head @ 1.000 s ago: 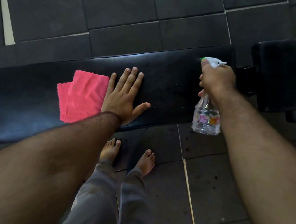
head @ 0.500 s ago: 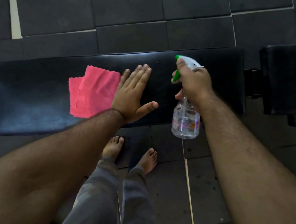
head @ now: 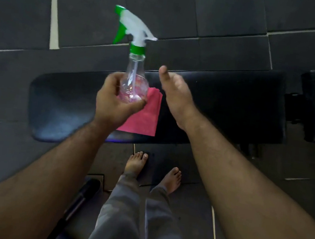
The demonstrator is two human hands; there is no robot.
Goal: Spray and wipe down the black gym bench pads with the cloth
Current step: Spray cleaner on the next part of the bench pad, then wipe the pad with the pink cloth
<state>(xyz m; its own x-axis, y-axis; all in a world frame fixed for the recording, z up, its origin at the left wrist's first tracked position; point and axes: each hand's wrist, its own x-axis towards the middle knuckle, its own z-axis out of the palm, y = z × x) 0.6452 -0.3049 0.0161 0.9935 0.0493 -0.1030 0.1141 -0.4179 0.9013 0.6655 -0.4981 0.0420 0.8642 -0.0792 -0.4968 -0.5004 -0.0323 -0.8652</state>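
Left hand (head: 115,101) grasping upright spray bottle (head: 134,76); right hand (head: 176,93) released, just beside; pink cloth (head: 145,115) flat near bench pad (head: 224,108) front edge.

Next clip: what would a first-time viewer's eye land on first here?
The clear spray bottle with its green-and-white trigger head, held upright by its base in the left hand at the centre of the view. Just behind it, the pink cloth stands out on the long black bench pad. The right hand hangs open beside the bottle.
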